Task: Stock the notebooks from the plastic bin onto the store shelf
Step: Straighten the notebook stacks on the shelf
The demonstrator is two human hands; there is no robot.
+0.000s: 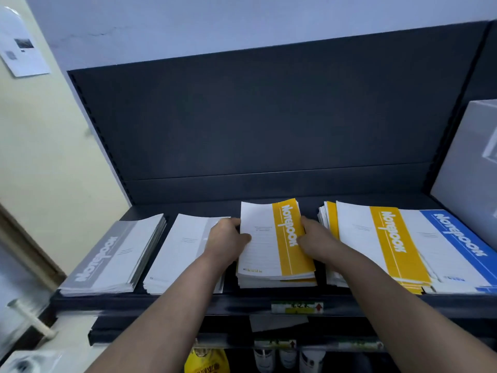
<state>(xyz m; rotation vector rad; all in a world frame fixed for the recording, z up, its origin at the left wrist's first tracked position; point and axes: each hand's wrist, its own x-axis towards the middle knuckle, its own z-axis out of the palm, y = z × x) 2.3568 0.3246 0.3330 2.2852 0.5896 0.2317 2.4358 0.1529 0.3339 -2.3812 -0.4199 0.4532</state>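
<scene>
Forearms extended forward, side by side; left hand (228, 242) and right hand (313, 238) grip opposite long edges of yellow-banded notebook stack (269, 254), lying flat on shelf (174, 301). Grey stack (115, 254), white stack (180, 251) left; yellow-and-blue stacks (398, 246) right.

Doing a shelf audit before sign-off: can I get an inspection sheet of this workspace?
Surface: dark shelf, five notebook stacks in a row.
Job's things: middle yellow stack between the hands; grey stack, white stack, second yellow stack, blue stack; plastic bin not in view.
Clutter: white box at the shelf's right end.
Hands: left hand and right hand grip the middle yellow stack's sides.
Cables: nothing seen.
Surroundings: paper sheet on the wall; bottles and yellow bag below.
</scene>
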